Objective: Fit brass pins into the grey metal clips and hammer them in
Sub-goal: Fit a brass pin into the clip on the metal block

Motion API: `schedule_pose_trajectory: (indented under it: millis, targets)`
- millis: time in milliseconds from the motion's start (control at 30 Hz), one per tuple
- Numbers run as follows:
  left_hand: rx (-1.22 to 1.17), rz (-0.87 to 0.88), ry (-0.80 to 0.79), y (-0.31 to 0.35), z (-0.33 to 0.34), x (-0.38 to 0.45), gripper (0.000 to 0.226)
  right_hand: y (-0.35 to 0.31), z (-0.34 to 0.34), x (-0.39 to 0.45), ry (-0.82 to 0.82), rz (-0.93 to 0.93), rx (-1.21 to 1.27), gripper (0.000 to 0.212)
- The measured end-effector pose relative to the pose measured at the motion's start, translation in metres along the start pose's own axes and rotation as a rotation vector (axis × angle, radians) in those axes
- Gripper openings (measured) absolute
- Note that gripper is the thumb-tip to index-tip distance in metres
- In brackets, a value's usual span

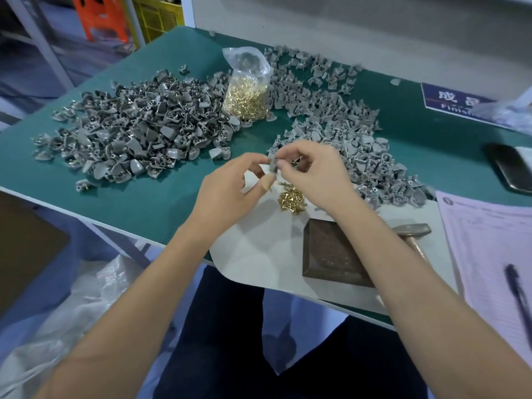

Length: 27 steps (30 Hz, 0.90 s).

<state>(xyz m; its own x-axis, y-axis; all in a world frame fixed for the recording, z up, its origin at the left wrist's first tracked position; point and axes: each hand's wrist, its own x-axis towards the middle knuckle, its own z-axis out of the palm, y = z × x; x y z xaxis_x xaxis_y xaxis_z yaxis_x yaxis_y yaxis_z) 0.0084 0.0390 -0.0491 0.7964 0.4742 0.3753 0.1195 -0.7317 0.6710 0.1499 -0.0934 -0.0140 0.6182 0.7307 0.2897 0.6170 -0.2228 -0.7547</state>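
**Two hands on one clip, pin going in**

Both hands meet above the white sheet. Left hand and right hand each pinch the same grey clip with curled fingertips. Can't tell whether a pin is already seated; too small and partly hidden by fingers.

Loose brass pins sit in a small heap on the sheet just near of the hands. Dark metal block is near-right of that heap, partly under the right forearm. Hammer lies right of the block, untouched.

Further out: big clip pile far left, second clip pile far right, bag of pins upright between them. Green bench carries all of it. Pink form and pen at near right, blue sign far right.

Risks, my read:
- Pin slips out mid-fit and drops into the heap or off the near edge; the grip is fingertip only.
- Pin goes in crooked, then bends under the hammer.
- Right forearm sweeps the block or the pin heap when reaching for the hammer.
- Clip set off-centre on the block means a strike lands on fingers.
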Motion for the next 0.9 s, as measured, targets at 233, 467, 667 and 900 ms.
schedule_pose_trajectory:
  millis: [233, 467, 667, 900]
  targets:
    - [-0.039, -0.001, 0.037, -0.007, 0.003, 0.003, 0.028, 0.002, 0.009, 0.001, -0.093, -0.045, 0.018, 0.01]
    - [-0.177, -0.103, 0.149, -0.018, 0.003, 0.006, 0.023, 0.002, 0.014, 0.001, -0.146, -0.071, -0.646, 0.022]
    - [-0.26, -0.102, 0.109, -0.013, 0.0, 0.007, 0.022, 0.001, 0.018, 0.005, -0.19, -0.187, -0.772, 0.019]
    - [-0.561, -0.211, -0.053, 0.002, -0.023, -0.004, 0.017, -0.007, 0.01, 0.002, -0.09, 0.035, -0.391, 0.012]
